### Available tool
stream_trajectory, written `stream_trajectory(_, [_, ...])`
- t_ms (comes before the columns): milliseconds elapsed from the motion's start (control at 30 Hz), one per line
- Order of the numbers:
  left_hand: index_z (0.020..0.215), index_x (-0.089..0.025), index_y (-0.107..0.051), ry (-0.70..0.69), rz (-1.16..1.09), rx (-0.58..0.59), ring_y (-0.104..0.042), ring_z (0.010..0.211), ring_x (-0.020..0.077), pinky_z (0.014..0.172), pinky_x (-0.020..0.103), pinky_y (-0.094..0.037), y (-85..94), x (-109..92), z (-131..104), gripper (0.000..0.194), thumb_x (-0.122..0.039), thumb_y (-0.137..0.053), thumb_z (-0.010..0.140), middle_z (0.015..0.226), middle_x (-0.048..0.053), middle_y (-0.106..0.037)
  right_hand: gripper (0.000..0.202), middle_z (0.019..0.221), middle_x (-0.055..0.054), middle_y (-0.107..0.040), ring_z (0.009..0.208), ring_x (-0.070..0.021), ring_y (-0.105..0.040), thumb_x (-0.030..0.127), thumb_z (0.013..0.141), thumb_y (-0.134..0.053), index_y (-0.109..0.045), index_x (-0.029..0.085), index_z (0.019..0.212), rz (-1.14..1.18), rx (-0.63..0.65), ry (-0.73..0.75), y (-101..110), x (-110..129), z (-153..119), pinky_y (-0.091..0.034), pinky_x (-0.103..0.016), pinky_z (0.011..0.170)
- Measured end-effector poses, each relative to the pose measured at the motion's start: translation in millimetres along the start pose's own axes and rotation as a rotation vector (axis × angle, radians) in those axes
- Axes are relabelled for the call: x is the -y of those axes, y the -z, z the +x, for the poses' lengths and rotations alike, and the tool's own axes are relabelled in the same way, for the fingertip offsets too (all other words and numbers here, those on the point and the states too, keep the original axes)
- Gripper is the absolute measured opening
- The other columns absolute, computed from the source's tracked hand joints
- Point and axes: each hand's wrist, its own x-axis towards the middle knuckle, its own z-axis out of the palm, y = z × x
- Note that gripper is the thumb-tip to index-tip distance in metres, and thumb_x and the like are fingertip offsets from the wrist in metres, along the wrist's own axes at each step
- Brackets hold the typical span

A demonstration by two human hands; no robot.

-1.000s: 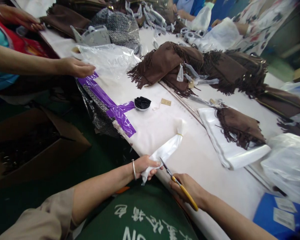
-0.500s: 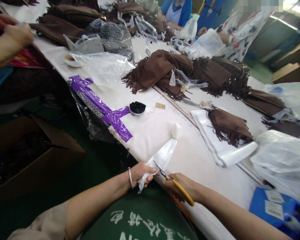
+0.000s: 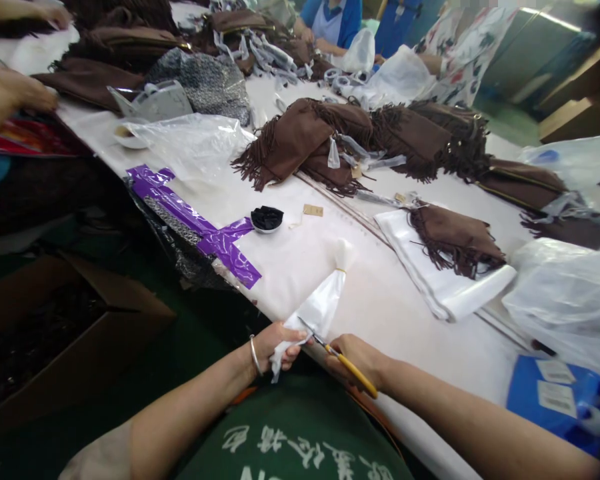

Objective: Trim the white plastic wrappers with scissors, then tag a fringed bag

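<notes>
Bunched white plastic bags (image 3: 321,301), tied near the far end with a thin yellowish band, lie over the table's near edge. My left hand (image 3: 276,343), with a bangle at its wrist, is closed around their near end. In my right hand (image 3: 353,360) is a pair of scissors (image 3: 356,377) with yellow handles. Its blades lie across the plastic just beside my left thumb. Whether the blades are parted I cannot tell. Beyond my hands, a small dish of black material (image 3: 267,219) and a brown tag (image 3: 313,210) rest on the white table (image 3: 370,293).
Purple tape (image 3: 200,230) runs along the table's left edge. Brown fringed bags (image 3: 305,137) lie across the table; one piece rests on white plastic sheets (image 3: 430,293). An open carton (image 3: 125,287) stands below left. Other people's hands (image 3: 20,90) work at the far left and back.
The view has shifted slightly, moving table items a little left. My hands keep the same hold on plastic and scissors. At far left, another person's hands have moved apart.
</notes>
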Motion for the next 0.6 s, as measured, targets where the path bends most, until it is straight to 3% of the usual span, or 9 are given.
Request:
stream_trajectory(100, [0.09, -0.011, -0.059, -0.003, -0.048, 0.042, -0.026, 0.033, 0.0043, 0.034, 0.017, -0.026, 1.4, -0.5, 0.5, 0.033, -0.036, -0.067, 0.071, 0.042, -0.008, -0.04, 0.018, 0.053, 0.0, -0.052, 0.046, -0.0097, -0.043, 0.026, 0.074, -0.046, -0.05, 0.017, 0.059, -0.004, -0.045, 0.029, 1.1, 0.9, -0.6, -0.028, -0.023, 0.045])
stream_trajectory(233, [0.09, -0.01, -0.059, 0.028, -0.09, 0.074, -0.027, 0.032, 0.0049, 0.032, 0.017, -0.027, 1.7, -0.7, 0.8, 0.028, -0.033, -0.064, 0.075, 0.042, -0.007, -0.042, 0.033, 0.051, -0.001, -0.052, 0.044, -0.0099, -0.043, 0.039, 0.082, -0.039, -0.05, 0.017, 0.059, 0.127, 0.131, 0.048, 6.2, 3.5, 0.1, -0.029, -0.023, 0.045])
stream_trajectory(433, [0.09, -0.009, -0.06, 0.003, -0.122, 0.137, -0.025, 0.032, 0.0041, 0.033, 0.016, -0.027, 6.7, -4.5, -0.5, 0.024, -0.03, -0.063, 0.077, 0.042, -0.007, -0.04, 0.02, 0.054, 0.0, -0.05, 0.05, -0.0103, -0.044, 0.028, 0.075, -0.045, -0.052, 0.017, 0.061, -0.023, -0.101, 0.107, -1.5, -4.7, 9.6, -0.028, -0.024, 0.047])
stream_trajectory(600, [0.091, -0.008, -0.06, 0.046, -0.146, 0.168, -0.028, 0.032, 0.005, 0.033, 0.016, -0.029, 8.4, -3.8, 1.2, 0.025, -0.029, -0.061, 0.078, 0.043, -0.006, -0.043, 0.029, 0.051, 0.0, -0.049, 0.045, -0.0098, -0.041, 0.035, 0.079, -0.041, -0.051, 0.016, 0.059, 0.096, 0.068, 0.109, 3.2, -3.6, 8.8, -0.026, -0.023, 0.044])
